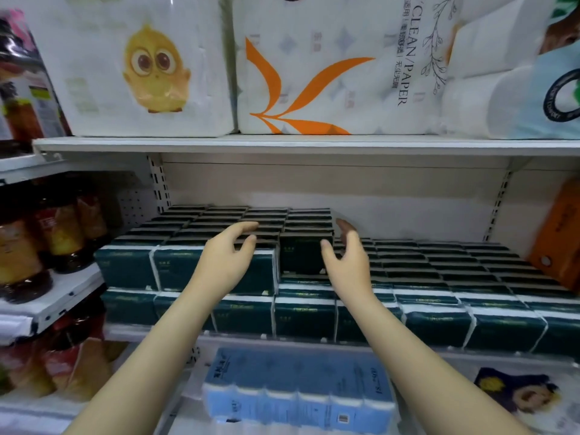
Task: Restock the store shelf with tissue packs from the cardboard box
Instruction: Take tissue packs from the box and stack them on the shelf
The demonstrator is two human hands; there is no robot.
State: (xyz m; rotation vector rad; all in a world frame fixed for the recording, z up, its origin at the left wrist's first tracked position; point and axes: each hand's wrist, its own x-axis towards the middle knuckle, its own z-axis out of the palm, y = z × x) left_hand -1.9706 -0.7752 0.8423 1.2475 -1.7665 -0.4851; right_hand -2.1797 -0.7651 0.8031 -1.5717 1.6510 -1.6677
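Shelf layout: the middle shelf (pixel 125 332) carries rows of dark green tissue packs (pixel 455 277) with white side bands. From 9 o'clock to the centre of the frame the packs lie two tiers high (pixel 175 268). From the centre toward 3 o'clock they lie one tier high.

Task item: one dark green upright pack (pixel 306 255) stands on the lower tier at the centre of the frame, at the step between the two heights. Its left side is just beside the taller stack.

Left hand (pixel 229 259): positioned at 9 o'clock of the upright pack, above the front of the two-tier stack. Its fingers (pixel 248 227) are loosely curved and slightly spread, with the thumb apart from them. They hold nothing and stand apart from the upright pack.

Right hand (pixel 348 262): positioned at 3 o'clock of the upright pack, palm turned toward it. Its fingers (pixel 345 226) are extended and spread, blurred at the tips. The thumb tip overlaps the pack's right edge; contact cannot be confirmed. Nothing is pinched.

Surroundings:
- At 12 o'clock, the upper shelf board (pixel 282 144) carries large white paper packs, one with a yellow cartoon figure (pixel 141 67) and one with orange leaves (pixel 314 73).
- At 9 o'clock, bottles (pixel 62 227) stand on a neighbouring shelf.
- At 3 o'clock, an orange pack (pixel 561 240) leans at the shelf end.
- At 6 o'clock, a light blue tissue pack (pixel 298 387) lies below the middle shelf, between the forearms.
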